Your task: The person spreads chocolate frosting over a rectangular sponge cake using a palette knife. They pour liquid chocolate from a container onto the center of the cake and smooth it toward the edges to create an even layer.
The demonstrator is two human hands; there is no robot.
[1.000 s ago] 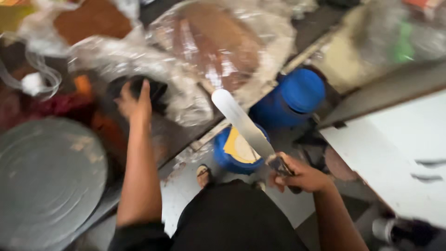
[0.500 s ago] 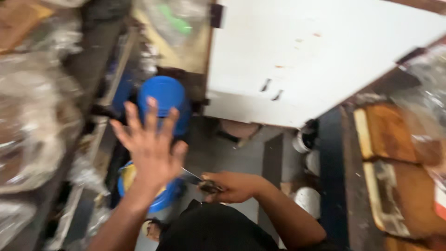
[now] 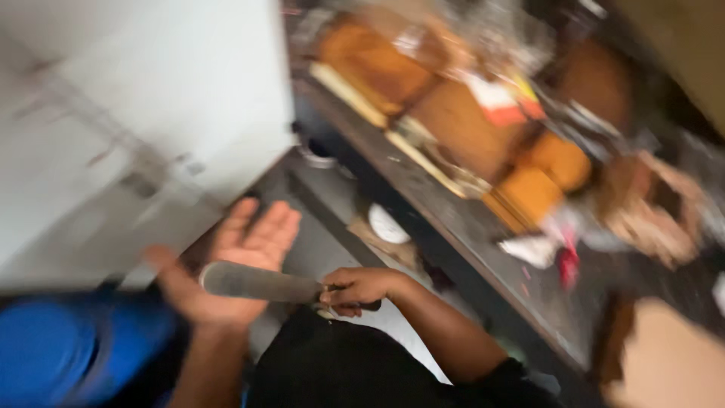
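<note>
My right hand (image 3: 359, 289) grips the dark handle of a wide flat metal spatula (image 3: 257, 282), its blade pointing left across my body. My left hand (image 3: 226, 264) is held palm up with fingers spread, right behind the blade, which crosses over the palm. Whether blade and palm touch is unclear in the blur. Below both hands is my dark clothing (image 3: 325, 363).
A blue drum (image 3: 68, 355) stands at the lower left. A large white board or panel (image 3: 136, 113) fills the upper left. To the right runs a dark counter (image 3: 468, 227) carrying brown loaves or blocks in plastic wrap (image 3: 461, 98). A tan box (image 3: 664, 363) sits lower right.
The view has swung right, from the left shelf and blue containers to the counter on the right. My left hand has turned palm up near the spatula blade; my right hand still holds it.
</note>
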